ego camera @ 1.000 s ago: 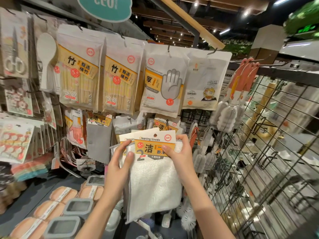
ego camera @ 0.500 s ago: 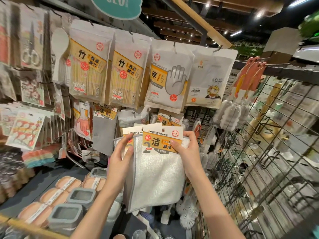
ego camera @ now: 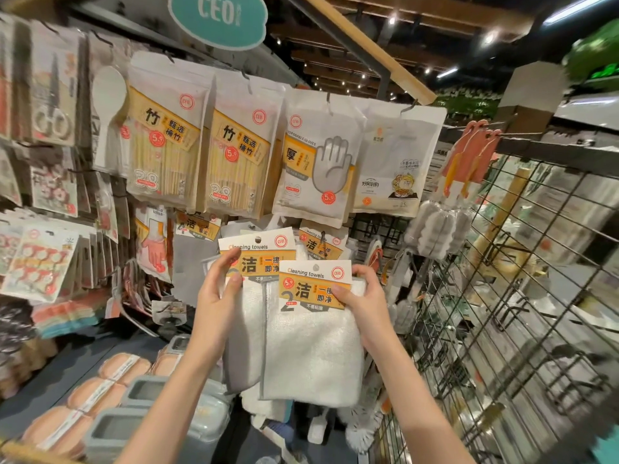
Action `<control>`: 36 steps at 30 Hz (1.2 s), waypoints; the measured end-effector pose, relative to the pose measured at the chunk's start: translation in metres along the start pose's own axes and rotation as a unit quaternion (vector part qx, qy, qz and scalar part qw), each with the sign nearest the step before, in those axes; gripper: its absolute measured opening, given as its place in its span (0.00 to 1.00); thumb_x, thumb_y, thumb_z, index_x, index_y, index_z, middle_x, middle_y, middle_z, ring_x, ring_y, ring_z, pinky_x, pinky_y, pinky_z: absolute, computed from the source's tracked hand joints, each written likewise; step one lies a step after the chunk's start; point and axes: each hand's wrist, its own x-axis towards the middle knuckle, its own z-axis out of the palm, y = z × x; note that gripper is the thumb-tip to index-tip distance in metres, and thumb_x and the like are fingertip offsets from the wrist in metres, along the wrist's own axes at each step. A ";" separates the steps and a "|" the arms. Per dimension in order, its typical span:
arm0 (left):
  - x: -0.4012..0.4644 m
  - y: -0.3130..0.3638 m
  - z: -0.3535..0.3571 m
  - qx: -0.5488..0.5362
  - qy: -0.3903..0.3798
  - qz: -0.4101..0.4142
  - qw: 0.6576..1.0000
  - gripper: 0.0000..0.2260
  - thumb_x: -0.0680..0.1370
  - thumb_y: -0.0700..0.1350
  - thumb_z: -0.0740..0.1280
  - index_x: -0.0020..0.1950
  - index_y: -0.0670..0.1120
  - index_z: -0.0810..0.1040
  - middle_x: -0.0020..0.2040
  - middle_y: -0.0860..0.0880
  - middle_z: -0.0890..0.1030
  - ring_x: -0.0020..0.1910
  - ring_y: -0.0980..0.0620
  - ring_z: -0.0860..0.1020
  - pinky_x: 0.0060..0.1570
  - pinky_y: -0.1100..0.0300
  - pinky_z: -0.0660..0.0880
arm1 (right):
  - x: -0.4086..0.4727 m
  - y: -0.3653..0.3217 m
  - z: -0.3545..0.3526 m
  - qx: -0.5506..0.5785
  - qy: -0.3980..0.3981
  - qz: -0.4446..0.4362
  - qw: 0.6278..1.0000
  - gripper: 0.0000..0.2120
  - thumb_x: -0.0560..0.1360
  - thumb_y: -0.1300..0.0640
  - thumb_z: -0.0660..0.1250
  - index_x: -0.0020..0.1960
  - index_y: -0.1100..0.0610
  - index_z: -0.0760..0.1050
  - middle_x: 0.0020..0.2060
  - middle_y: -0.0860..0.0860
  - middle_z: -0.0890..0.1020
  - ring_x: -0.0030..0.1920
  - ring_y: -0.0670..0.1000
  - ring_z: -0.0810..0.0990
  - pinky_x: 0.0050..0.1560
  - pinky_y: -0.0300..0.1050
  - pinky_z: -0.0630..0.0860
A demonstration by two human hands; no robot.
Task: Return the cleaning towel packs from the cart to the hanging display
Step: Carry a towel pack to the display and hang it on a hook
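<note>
While each hand, left [ego camera: 217, 296] and right [ego camera: 363, 301], pinches one pack's [ego camera: 311, 346] stiff card below the gloves [ego camera: 318, 162], the soft cloth hangs limp.

One head-worn wide-angle camera is looking forward and slightly up at the hanging display [ego camera: 234, 155], close in. The forearms are reaching up from the bottom edge, and the wire rack [ego camera: 522, 296] is running along the right.
</note>
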 end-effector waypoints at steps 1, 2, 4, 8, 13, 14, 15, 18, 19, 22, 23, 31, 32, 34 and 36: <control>0.002 -0.002 -0.002 -0.002 -0.002 0.002 1.000 0.16 0.81 0.42 0.60 0.69 0.52 0.71 0.65 0.62 0.74 0.64 0.68 0.70 0.58 0.78 0.65 | 0.002 0.000 0.001 0.001 0.004 -0.002 1.000 0.16 0.70 0.68 0.71 0.51 0.52 0.72 0.57 0.58 0.78 0.56 0.59 0.79 0.58 0.59 0.76; 0.005 -0.003 -0.003 -0.004 -0.003 0.004 1.000 0.16 0.81 0.42 0.60 0.69 0.52 0.71 0.65 0.62 0.74 0.64 0.67 0.70 0.58 0.77 0.65 | 0.004 0.001 0.002 -0.001 0.010 -0.005 1.000 0.16 0.70 0.67 0.72 0.51 0.51 0.72 0.57 0.57 0.78 0.56 0.59 0.80 0.57 0.57 0.77; 0.009 -0.007 -0.007 -0.007 -0.005 0.004 1.000 0.16 0.81 0.42 0.61 0.69 0.52 0.71 0.65 0.62 0.74 0.65 0.66 0.70 0.60 0.74 0.65 | 0.007 0.003 0.004 -0.004 0.024 -0.012 1.000 0.16 0.69 0.67 0.72 0.49 0.51 0.72 0.56 0.57 0.79 0.54 0.58 0.80 0.54 0.52 0.79; 0.016 -0.009 -0.018 -0.015 -0.004 -0.006 1.000 0.15 0.81 0.43 0.61 0.67 0.55 0.72 0.64 0.65 0.74 0.65 0.66 0.70 0.60 0.69 0.65 | 0.013 0.009 0.007 -0.022 0.053 -0.033 0.998 0.20 0.69 0.67 0.73 0.54 0.49 0.72 0.56 0.48 0.77 0.51 0.41 0.79 0.46 0.35 0.78; 0.024 -0.012 -0.037 -0.004 -0.009 -0.009 1.000 0.15 0.81 0.44 0.60 0.67 0.56 0.71 0.64 0.66 0.73 0.65 0.67 0.69 0.59 0.69 0.65 | 0.030 0.019 0.006 -0.007 0.146 -0.030 0.989 0.23 0.70 0.70 0.70 0.55 0.47 0.71 0.59 0.52 0.75 0.58 0.51 0.76 0.52 0.41 0.76; 0.026 -0.012 -0.041 0.003 -0.011 -0.005 1.000 0.15 0.81 0.44 0.60 0.68 0.56 0.71 0.65 0.65 0.73 0.65 0.67 0.69 0.59 0.70 0.64 | 0.034 0.021 0.007 0.006 0.161 -0.025 0.987 0.22 0.70 0.71 0.70 0.54 0.48 0.71 0.58 0.53 0.75 0.58 0.54 0.76 0.50 0.41 0.77; 0.028 -0.012 -0.045 0.009 -0.013 -0.002 1.000 0.16 0.81 0.45 0.60 0.68 0.55 0.70 0.65 0.65 0.73 0.65 0.68 0.69 0.59 0.72 0.64 | 0.038 0.023 0.009 0.012 0.167 -0.022 0.986 0.22 0.70 0.71 0.69 0.54 0.48 0.71 0.59 0.54 0.75 0.58 0.55 0.77 0.50 0.42 0.77; 0.032 -0.014 -0.054 0.020 -0.022 -0.004 1.000 0.16 0.81 0.45 0.60 0.69 0.53 0.70 0.65 0.64 0.73 0.65 0.67 0.69 0.58 0.72 0.65 | 0.050 0.028 0.020 0.006 0.160 -0.027 0.987 0.22 0.70 0.71 0.70 0.57 0.51 0.71 0.60 0.53 0.74 0.57 0.52 0.76 0.50 0.38 0.77; 0.033 -0.014 -0.056 0.022 -0.021 -0.004 1.000 0.16 0.81 0.45 0.60 0.69 0.53 0.70 0.65 0.65 0.73 0.65 0.67 0.69 0.58 0.73 0.65 | 0.055 0.029 0.024 0.006 0.164 -0.027 0.986 0.22 0.70 0.71 0.70 0.58 0.52 0.72 0.60 0.53 0.73 0.57 0.51 0.76 0.49 0.36 0.76; 0.034 -0.015 -0.061 0.018 -0.018 -0.009 1.000 0.16 0.81 0.44 0.60 0.69 0.53 0.71 0.63 0.66 0.73 0.64 0.69 0.69 0.56 0.78 0.65 | 0.069 0.033 0.032 0.019 0.181 -0.019 0.983 0.23 0.70 0.71 0.69 0.61 0.54 0.71 0.58 0.51 0.74 0.57 0.53 0.77 0.43 0.32 0.76; 0.035 -0.015 -0.063 0.015 -0.018 -0.010 1.000 0.16 0.81 0.44 0.60 0.68 0.53 0.71 0.63 0.67 0.73 0.63 0.70 0.69 0.55 0.79 0.65 | 0.072 0.035 0.033 0.016 0.185 -0.019 0.982 0.23 0.70 0.71 0.69 0.61 0.54 0.71 0.58 0.50 0.74 0.57 0.52 0.77 0.42 0.32 0.76; 0.049 -0.019 -0.071 0.024 -0.026 -0.004 0.999 0.16 0.81 0.41 0.60 0.67 0.56 0.71 0.62 0.69 0.73 0.62 0.73 0.69 0.52 0.83 0.63 | 0.094 0.048 0.039 -0.017 0.217 -0.032 0.976 0.21 0.72 0.69 0.68 0.58 0.48 0.71 0.62 0.50 0.73 0.61 0.51 0.74 0.55 0.43 0.75; 0.050 -0.020 -0.072 0.022 -0.028 -0.006 0.999 0.17 0.81 0.41 0.60 0.67 0.57 0.71 0.62 0.69 0.73 0.62 0.73 0.69 0.52 0.83 0.64 | 0.095 0.049 0.040 -0.018 0.219 -0.034 0.975 0.21 0.72 0.68 0.68 0.57 0.47 0.70 0.61 0.50 0.73 0.60 0.51 0.74 0.54 0.43 0.75; 0.054 -0.022 -0.073 0.019 -0.032 -0.010 0.999 0.16 0.81 0.42 0.60 0.67 0.58 0.71 0.61 0.71 0.73 0.62 0.73 0.69 0.53 0.79 0.66 | 0.098 0.052 0.041 -0.031 0.223 -0.035 0.974 0.21 0.73 0.68 0.67 0.57 0.46 0.70 0.61 0.49 0.72 0.61 0.51 0.74 0.56 0.45 0.75; 0.057 -0.024 -0.075 0.020 -0.036 -0.009 0.999 0.16 0.81 0.43 0.60 0.67 0.59 0.71 0.61 0.71 0.73 0.63 0.72 0.68 0.55 0.73 0.66 | 0.099 0.054 0.040 -0.044 0.227 -0.034 0.972 0.21 0.73 0.68 0.67 0.58 0.47 0.70 0.60 0.49 0.72 0.60 0.50 0.73 0.59 0.48 0.75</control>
